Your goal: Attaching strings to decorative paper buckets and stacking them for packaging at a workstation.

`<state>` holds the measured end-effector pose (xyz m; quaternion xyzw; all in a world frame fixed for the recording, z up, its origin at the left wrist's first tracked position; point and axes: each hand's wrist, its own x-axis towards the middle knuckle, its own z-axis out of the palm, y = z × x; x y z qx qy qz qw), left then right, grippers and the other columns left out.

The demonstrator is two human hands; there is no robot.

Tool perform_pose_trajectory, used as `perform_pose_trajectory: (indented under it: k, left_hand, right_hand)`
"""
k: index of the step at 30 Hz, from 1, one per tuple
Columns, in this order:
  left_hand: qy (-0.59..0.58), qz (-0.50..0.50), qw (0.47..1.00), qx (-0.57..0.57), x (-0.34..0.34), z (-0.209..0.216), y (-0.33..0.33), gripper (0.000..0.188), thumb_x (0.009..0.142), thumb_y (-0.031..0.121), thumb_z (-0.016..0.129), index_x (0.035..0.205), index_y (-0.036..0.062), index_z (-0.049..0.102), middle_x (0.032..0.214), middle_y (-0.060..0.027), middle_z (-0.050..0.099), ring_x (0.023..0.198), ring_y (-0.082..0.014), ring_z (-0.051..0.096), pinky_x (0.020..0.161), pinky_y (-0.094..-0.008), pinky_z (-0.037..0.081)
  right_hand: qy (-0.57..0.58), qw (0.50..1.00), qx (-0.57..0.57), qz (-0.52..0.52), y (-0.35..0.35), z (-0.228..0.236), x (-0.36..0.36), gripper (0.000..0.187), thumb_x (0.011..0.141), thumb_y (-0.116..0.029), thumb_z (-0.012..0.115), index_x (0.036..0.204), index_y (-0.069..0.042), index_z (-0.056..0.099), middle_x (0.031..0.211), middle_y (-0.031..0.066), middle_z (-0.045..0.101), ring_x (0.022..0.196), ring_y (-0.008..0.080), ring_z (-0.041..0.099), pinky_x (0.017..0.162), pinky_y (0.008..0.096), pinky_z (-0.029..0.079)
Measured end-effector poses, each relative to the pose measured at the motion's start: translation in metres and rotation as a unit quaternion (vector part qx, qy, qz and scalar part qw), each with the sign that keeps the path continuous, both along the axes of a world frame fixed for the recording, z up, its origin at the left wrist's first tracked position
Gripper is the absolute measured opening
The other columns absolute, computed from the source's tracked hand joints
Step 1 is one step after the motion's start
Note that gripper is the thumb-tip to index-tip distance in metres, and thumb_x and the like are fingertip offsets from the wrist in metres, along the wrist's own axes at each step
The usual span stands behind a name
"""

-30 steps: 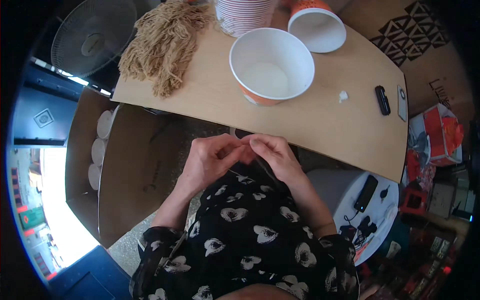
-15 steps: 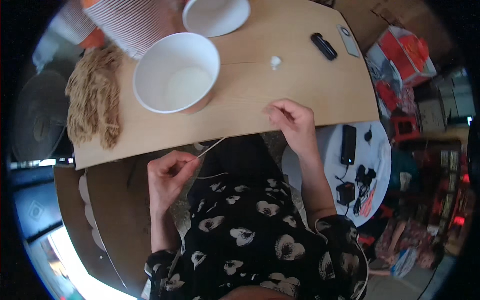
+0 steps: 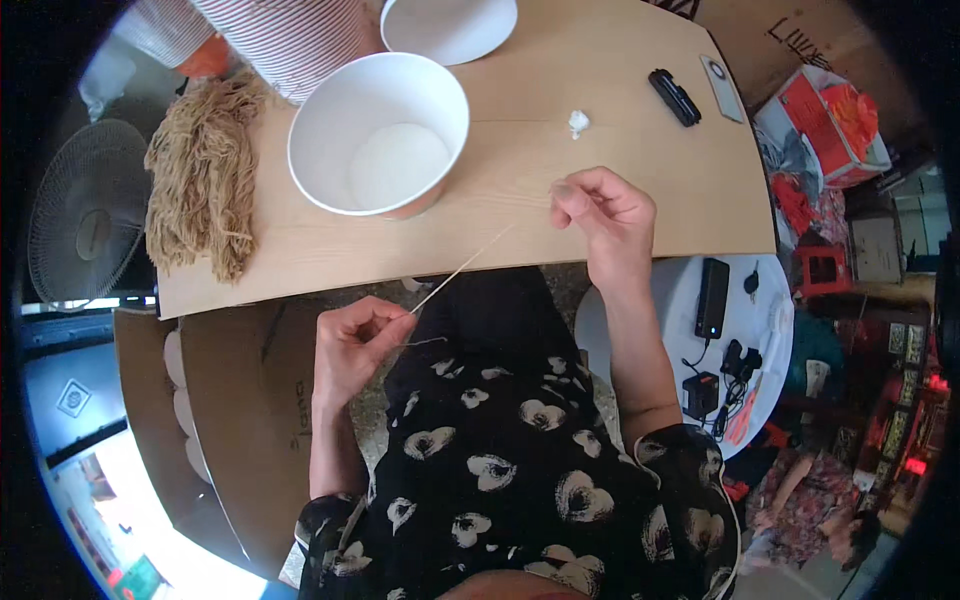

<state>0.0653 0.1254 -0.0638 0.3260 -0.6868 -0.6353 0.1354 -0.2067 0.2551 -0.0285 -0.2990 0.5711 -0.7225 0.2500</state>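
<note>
The left hand pinched a thin strand between thumb and fingertips, 1 loose end trailing. The strand slanted over the table edge toward the right hand, whose closed fingertips probably held it taut, given how straight it ran; contact was too faint to see. Beyond, a tub stood mouth-up near a yarn bundle, seemingly kept within reach.

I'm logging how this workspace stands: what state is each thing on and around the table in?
Left hand: pinching the thin strand
Right hand: fingertips together; grip on the strand unclear
Thin strand: straight above the left hand
Large white tub: upright, open
Stacked tubs: nested together
Beige bundle of strands: loose, lying on the table
Cardboard box: open
Fan: running or not, unclear
</note>
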Motion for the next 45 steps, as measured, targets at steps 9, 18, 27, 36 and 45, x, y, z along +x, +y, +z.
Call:
perform_pose_trajectory:
  k: [9, 18, 27, 36, 45]
  left_hand:
    - [0.216, -0.073, 0.973, 0.021, -0.070, 0.044, 0.017, 0.054, 0.082, -0.003, 0.074, 0.128, -0.0005, 0.047, 0.136, -0.0153, 0.053, 0.112, -0.0195, 0.062, 0.082, -0.0305, 0.059]
    - [0.152, -0.062, 0.969, 0.185, -0.065, 0.026, 0.010, 0.014, 0.096, 0.010, 0.063, 0.102, -0.0020, 0.063, 0.086, -0.0063, 0.070, 0.075, -0.0102, 0.068, 0.069, -0.0206, 0.055]
    - [0.252, 0.044, 0.923, 0.287, -0.071, 0.001, 0.012, 0.017, 0.099, 0.018, 0.060, 0.104, 0.0025, 0.064, 0.084, -0.0069, 0.070, 0.072, -0.0120, 0.067, 0.065, -0.0213, 0.051]
    - [0.231, 0.036, 0.940, 0.247, -0.075, -0.005, 0.020, 0.017, 0.099, 0.017, 0.059, 0.104, 0.0017, 0.064, 0.087, -0.0081, 0.070, 0.073, -0.0131, 0.067, 0.067, -0.0231, 0.053]
    - [0.076, 0.076, 0.923, -0.370, -0.044, 0.032, -0.007, 0.028, 0.077, 0.003, 0.080, 0.103, 0.0034, 0.071, 0.095, -0.0079, 0.071, 0.080, -0.0138, 0.068, 0.064, -0.0249, 0.055]
  right_hand:
    - [0.031, 0.965, 0.128, 0.228, -0.009, 0.019, 0.041, 0.005, 0.086, -0.001, 0.072, 0.085, 0.002, 0.068, 0.074, 0.0008, 0.065, 0.067, 0.0038, 0.057, 0.059, 0.0183, 0.046]
    - [0.082, 0.966, 0.132, 0.208, -0.011, 0.011, 0.027, 0.005, 0.089, -0.003, 0.068, 0.089, 0.001, 0.067, 0.074, 0.0004, 0.064, 0.066, 0.0038, 0.057, 0.058, 0.0181, 0.044]
    - [0.072, 0.989, 0.102, 0.078, -0.005, -0.019, 0.047, 0.023, 0.098, -0.010, 0.058, 0.113, 0.005, 0.067, 0.105, 0.0099, 0.068, 0.099, 0.0145, 0.062, 0.090, 0.0274, 0.048]
    - [-0.081, 0.988, -0.006, 0.133, -0.017, -0.036, 0.067, 0.017, 0.095, -0.005, 0.060, 0.107, 0.006, 0.067, 0.111, 0.0119, 0.064, 0.101, 0.0150, 0.061, 0.088, 0.0271, 0.050]
    - [-0.051, 0.992, -0.024, 0.111, -0.008, -0.024, 0.064, 0.012, 0.099, -0.008, 0.053, 0.103, 0.002, 0.058, 0.097, 0.0075, 0.064, 0.091, 0.0118, 0.060, 0.082, 0.0248, 0.048]
